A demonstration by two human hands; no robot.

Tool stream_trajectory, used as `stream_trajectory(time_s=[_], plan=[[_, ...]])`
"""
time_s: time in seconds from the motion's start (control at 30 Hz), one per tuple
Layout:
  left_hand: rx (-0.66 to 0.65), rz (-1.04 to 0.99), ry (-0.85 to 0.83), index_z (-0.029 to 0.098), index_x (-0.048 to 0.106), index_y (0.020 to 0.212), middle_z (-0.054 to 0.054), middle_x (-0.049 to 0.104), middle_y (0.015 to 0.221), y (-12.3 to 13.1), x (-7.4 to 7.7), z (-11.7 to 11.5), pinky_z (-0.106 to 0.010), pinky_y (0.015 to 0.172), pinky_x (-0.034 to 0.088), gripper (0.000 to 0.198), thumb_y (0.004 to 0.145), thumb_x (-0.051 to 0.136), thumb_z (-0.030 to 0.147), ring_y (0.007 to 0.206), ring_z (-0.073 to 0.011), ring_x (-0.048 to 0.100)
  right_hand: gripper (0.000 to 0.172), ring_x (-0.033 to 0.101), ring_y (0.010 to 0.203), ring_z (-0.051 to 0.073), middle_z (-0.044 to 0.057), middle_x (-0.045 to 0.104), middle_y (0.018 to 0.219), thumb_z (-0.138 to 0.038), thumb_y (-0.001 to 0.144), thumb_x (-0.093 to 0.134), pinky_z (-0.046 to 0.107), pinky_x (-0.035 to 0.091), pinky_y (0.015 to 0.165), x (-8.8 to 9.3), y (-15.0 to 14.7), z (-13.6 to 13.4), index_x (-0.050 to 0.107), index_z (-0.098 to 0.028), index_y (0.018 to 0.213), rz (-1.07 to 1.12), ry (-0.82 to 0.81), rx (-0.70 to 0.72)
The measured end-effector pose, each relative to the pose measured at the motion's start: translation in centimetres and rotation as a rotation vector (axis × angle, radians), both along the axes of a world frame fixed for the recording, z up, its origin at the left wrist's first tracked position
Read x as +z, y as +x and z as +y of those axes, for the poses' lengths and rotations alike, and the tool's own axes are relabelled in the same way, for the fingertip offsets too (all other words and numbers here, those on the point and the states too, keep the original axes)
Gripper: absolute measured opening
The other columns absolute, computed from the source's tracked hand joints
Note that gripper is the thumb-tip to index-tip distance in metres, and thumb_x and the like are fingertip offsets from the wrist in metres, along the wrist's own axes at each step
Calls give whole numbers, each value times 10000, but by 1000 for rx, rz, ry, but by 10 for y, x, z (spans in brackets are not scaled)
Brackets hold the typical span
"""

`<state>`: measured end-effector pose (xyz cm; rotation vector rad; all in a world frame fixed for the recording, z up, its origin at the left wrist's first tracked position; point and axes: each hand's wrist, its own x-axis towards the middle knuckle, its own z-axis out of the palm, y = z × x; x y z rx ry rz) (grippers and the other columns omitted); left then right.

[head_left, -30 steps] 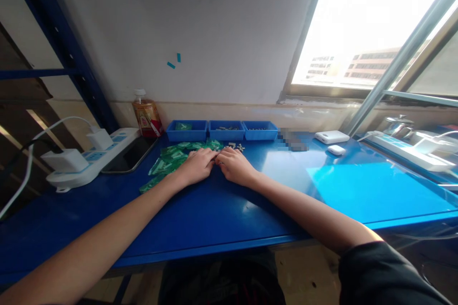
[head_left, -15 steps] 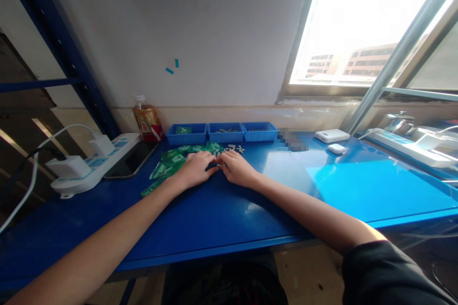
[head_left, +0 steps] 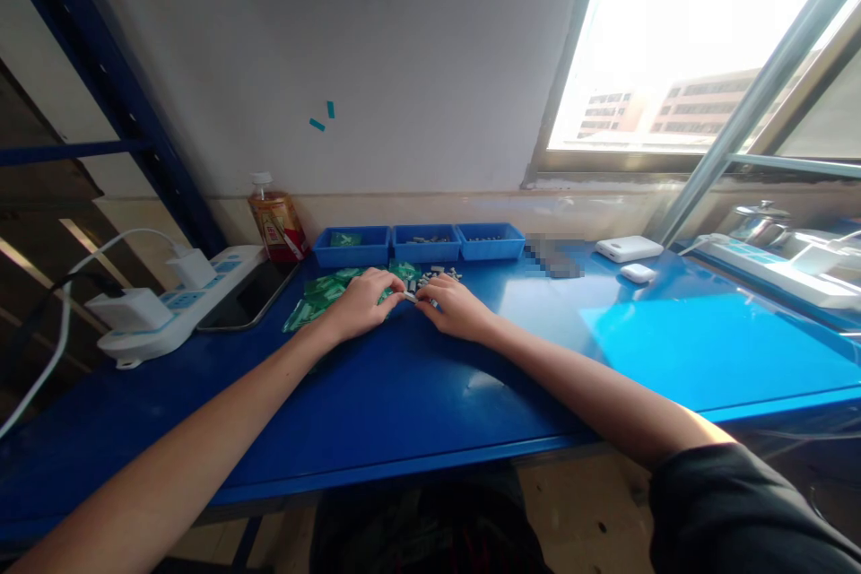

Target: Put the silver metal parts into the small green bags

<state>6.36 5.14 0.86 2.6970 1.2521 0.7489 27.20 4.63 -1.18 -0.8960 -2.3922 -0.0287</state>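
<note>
Small pale part (head_left: pixel 410 296): in the head view it sits between the two hands, above the middle of the blue tabletop (head_left: pixel 377 413), nearer the far edge than the near one. The left hand (head_left: pixel 367 300) has its grip closed on it, thumb and fingers pinching one end. The right hand (head_left: pixel 454 307) has its fingertips at the other end; whether its grip is closed on the part cannot be told.

Green packets (head_left: pixel 316 300) lie in a pile beside the left hand, toward the tabletop's left. Loose parts (head_left: pixel 440 274) are heaped just beyond the right hand's fingers. Along the far edge stand three blue bins in a row: the left bin (head_left: pixel 352 256) holds a green packet, the middle bin (head_left: pixel 426 253) and right bin (head_left: pixel 492 250) hold small pieces. A bottle (head_left: pixel 275 220) stands near the far left corner.
</note>
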Motion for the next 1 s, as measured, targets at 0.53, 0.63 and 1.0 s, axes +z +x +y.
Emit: stream_trajectory(time_s=[0.53,0.63,1.0], plan=[[-35,-138,-132,205,624,950,-31,688,971,10,1,-12,-291,808,481,202,842,513,334,860,-179,625,103,566,822,177,59,662,843,-225,864,553,285,414,746,-1,1,2,642,-174,861,58,-14,-8],[-40,-160,-123,206,632,950,-27,692,958,9,3,-12,-285,791,478,210,846,515,346,848,-177,625,133,567,828,177,63,670,862,-195,880,513,288,413,764,1,2,3,643,-168,892,44,-15,17],[-45,-444,-314,180,562,939,-47,701,858,16,-3,-11,-314,768,507,274,860,501,436,819,-191,664,187,552,868,180,58,633,903,-338,892,521,291,384,789,10,-3,-12,584,-180,968,48,73,-123]])
